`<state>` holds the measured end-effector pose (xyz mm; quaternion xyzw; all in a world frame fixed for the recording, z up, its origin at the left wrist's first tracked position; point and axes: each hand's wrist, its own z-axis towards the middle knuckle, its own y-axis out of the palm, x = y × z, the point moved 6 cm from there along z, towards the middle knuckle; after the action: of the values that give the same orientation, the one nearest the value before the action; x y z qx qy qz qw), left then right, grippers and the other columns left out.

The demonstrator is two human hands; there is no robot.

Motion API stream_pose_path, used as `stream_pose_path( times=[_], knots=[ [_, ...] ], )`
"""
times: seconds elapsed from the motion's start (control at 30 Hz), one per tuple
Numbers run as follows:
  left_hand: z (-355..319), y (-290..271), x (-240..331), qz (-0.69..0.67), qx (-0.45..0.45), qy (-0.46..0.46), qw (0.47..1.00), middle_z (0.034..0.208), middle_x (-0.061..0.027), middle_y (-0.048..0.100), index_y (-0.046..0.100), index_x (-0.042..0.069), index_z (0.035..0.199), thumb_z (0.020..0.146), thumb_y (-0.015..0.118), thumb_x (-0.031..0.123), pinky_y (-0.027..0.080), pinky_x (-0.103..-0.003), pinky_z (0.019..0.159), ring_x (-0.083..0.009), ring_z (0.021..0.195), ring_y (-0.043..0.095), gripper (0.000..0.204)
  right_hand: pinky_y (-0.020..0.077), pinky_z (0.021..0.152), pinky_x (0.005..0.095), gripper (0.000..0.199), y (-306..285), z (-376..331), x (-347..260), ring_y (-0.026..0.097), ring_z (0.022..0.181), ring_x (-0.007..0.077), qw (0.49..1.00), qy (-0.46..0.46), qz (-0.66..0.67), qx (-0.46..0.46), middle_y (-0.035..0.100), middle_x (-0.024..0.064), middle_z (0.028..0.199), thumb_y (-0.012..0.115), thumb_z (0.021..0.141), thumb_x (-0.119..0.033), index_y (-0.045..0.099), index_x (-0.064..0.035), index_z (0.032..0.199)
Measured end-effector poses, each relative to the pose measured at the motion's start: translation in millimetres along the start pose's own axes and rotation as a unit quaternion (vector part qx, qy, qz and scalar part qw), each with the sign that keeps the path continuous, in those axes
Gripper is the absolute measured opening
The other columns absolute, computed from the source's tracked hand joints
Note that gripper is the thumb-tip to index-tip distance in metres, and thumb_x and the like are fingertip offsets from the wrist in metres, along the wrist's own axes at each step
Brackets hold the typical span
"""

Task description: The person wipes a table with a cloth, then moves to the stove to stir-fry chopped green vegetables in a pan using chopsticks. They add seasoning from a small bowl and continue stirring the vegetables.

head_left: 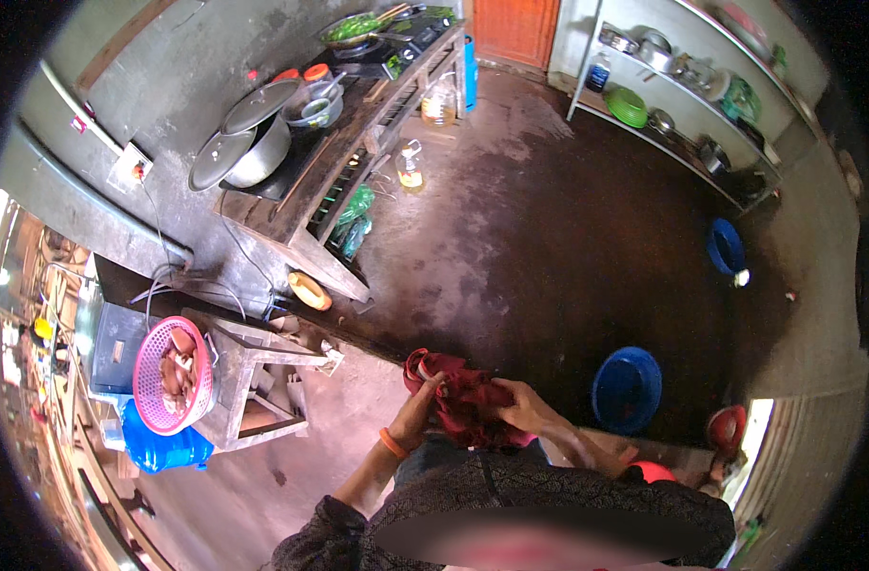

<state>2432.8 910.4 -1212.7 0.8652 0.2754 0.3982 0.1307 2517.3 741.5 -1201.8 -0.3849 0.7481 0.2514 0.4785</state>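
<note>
A bunched dark red cloth (pixel 461 404) is held in front of my body. My left hand (pixel 417 411) is closed on its left side, thumb on top, with an orange band round the wrist. On the cloth's right side my right hand (pixel 522 407) grips it too, its fingertips partly hidden in the folds. A small pale patch shows near the cloth's upper left edge; I cannot make out what it is.
A wooden bench (pixel 306 224) carries a large pot (pixel 263 157) and a pan of greens (pixel 356 30). To the left, a pink basket (pixel 147 381) of meat-like pieces stands by a low table (pixel 249 366). A blue basin (pixel 627 390) sits right; shelves (pixel 677 76) hold cookware.
</note>
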Motion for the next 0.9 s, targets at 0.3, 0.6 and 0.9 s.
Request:
stream_pose_path(
  times=[0.3,0.6,0.9],
  knots=[
    [152,-54,100,-0.15,-0.175,0.011,0.973,0.15,-0.0106,0.047,0.036,0.017,0.152,0.095,0.049,0.065,0.035,-0.068,0.107,-0.0349,0.14,0.041,0.076,0.0491,0.099,0.0364,0.047,-51,219,-56,0.066,0.11,0.0237,0.995,-0.079,0.011,0.06,0.069,0.0154,0.119,0.071,0.091,-0.023,0.059,-0.0008,0.131],
    [299,-172,271,-0.173,-0.029,0.092,0.98,0.117,-0.0077,0.067,0.059,0.009,0.128,0.097,0.054,0.026,0.052,-0.042,0.095,-0.0256,0.107,0.065,0.036,0.0491,0.093,0.045,0.067,-60,435,-135,0.059,0.112,0.0424,0.895,-0.324,-0.216,0.219,0.057,0.0244,0.123,0.077,0.084,-0.02,0.044,-0.0016,0.138],
    [424,-148,517,-0.043,0.122,0.448,0.885,0.098,-0.0035,0.068,0.062,0.006,0.11,0.087,0.063,0.004,0.055,-0.032,0.073,-0.0182,0.081,0.067,0.024,0.0492,0.098,0.0403,0.066,-221,559,-130,0.054,0.123,0.0274,0.967,-0.099,-0.172,0.158,0.051,0.0166,0.139,0.077,0.088,-0.026,0.048,-0.0043,0.143]
  ],
)
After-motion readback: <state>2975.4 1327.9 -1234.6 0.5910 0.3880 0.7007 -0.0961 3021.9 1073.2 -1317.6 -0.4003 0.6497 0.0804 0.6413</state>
